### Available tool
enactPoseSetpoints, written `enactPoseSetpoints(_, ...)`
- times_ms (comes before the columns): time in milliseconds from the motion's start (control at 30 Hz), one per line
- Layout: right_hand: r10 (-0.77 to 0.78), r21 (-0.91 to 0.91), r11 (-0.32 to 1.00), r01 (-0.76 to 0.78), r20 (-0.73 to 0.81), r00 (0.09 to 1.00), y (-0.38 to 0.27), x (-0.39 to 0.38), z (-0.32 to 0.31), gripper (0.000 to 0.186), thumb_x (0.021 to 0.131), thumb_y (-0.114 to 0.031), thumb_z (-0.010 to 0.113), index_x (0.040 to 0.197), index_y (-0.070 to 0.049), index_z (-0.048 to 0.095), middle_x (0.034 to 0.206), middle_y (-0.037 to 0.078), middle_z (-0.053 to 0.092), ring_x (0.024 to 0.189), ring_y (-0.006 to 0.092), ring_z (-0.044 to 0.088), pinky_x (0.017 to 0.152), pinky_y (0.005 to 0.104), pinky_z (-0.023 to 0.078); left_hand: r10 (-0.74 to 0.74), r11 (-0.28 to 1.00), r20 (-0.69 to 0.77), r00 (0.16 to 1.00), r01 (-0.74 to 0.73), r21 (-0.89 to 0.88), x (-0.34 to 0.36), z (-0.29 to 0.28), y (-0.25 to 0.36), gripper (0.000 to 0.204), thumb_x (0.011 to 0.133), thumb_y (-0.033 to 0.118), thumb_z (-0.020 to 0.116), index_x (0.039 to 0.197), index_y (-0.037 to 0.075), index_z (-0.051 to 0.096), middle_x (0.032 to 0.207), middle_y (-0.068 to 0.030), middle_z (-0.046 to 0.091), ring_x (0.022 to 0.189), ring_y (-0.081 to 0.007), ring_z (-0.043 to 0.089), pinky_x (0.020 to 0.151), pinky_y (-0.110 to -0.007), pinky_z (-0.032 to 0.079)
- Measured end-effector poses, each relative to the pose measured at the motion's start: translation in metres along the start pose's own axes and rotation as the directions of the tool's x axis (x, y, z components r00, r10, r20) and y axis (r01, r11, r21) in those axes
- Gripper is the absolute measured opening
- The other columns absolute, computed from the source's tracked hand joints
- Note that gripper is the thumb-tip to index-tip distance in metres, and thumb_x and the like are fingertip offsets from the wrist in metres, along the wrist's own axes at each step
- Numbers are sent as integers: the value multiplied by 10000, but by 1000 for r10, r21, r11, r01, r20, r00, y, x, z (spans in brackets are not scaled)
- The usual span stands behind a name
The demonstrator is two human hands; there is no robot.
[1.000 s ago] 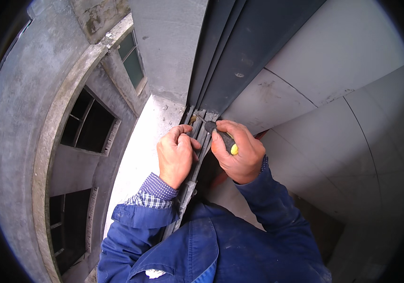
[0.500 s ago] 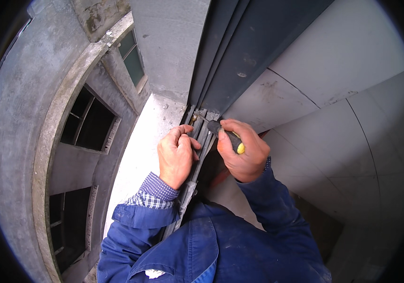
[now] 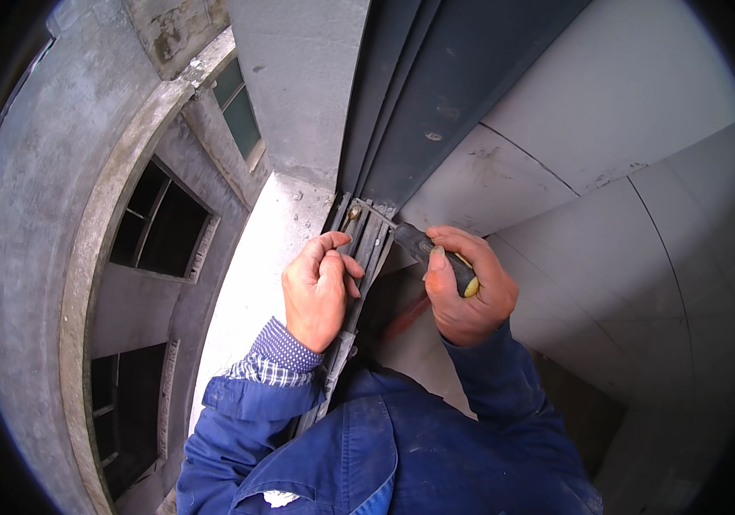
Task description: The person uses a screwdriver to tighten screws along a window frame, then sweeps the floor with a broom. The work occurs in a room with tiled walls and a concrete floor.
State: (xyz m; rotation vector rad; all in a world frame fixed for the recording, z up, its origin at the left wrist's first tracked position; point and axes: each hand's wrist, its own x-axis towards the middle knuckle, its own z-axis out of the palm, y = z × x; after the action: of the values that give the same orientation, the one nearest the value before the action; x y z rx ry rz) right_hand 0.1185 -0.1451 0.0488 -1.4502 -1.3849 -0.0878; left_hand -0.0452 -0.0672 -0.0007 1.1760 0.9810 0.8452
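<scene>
My right hand [image 3: 475, 287] is closed round a screwdriver [image 3: 423, 245] with a dark grip and yellow end. Its thin shaft slants up and left, the tip at the upper end of a grey metal window track [image 3: 367, 236]. By that tip sits a small brass-coloured piece [image 3: 355, 212] in the track; its exact kind is too small to tell. My left hand [image 3: 316, 287] is beside the track, its fingers loosely bent and apart, the index fingertip just below the brass-coloured piece. Nothing shows in its grip.
A dark grey frame post [image 3: 445, 94] rises from the track's far end. To the left are a pale ledge [image 3: 256, 266] with crumbs and a building wall with windows [image 3: 161, 219] beyond. Large light tiles [image 3: 591, 249] spread to the right, and a blurred red object [image 3: 406, 318] lies below the screwdriver.
My right hand has drawn back down and right with the screwdriver, exposing more of its shaft. My left hand has shifted slightly left and down.
</scene>
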Motion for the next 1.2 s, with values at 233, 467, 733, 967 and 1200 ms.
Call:
enactPoseSetpoints(233, 36, 51, 998, -36, -8, 999, -4, -1, -14, 117, 912, 47, 668, 1024, 75, 687, 1053, 212, 744, 813, 177, 709, 631, 281, 595, 192, 883, 383, 903, -330, 333, -18, 3, 2, 266, 981, 17, 474, 1116, -43, 695, 703, -94, 687, 649, -161, 675, 641, -294, 533)
enactPoseSetpoints(467, 103, 23, 994, -103, 9, 995, -4, -1, -10, 204, 829, 46, 770, 1015, 52, 686, 988, 200, 754, 874, 269, 761, 807, 324, 600, 176, 971, 21, 984, -177, 161, -13, -6, 3, 266, 953, 7, 490, 1082, -54, 714, 660, -87, 690, 593, -124, 643, 586, -277, 506)
enactPoseSetpoints(733, 112, -3, 994, -112, -20, 993, 1, -5, -9, 194, 832, 41, 770, 1013, 50, 699, 974, 190, 758, 862, 254, 759, 800, 319, 599, -108, 993, 2, 994, 108, 50, -1, -20, 14, 318, 944, 31, 447, 1098, -111, 685, 681, -120, 695, 489, -106, 555, 478, -265, 444)
enactPoseSetpoints(967, 122, -2, 993, -122, -46, 992, 1, -4, -9, 177, 848, 20, 765, 1010, 51, 700, 966, 184, 762, 858, 245, 755, 802, 314, 595, -213, 973, 14, 977, 213, -92, 23, -12, 13, 313, 918, 26, 438, 1113, -101, 647, 703, -124, 696, 437, -128, 535, 414, -251, 410)
enactPoseSetpoints(1200, 137, 17, 990, -136, -62, 989, -1, -5, -8, 182, 848, 32, 757, 1016, 57, 691, 972, 186, 762, 864, 245, 754, 803, 319, 595, -159, 967, -35, 987, 148, -208, 34, 4, 1, 319, 926, 38, 440, 1138, -104, 631, 770, -143, 715, 492, -135, 567, 449, -249, 436)
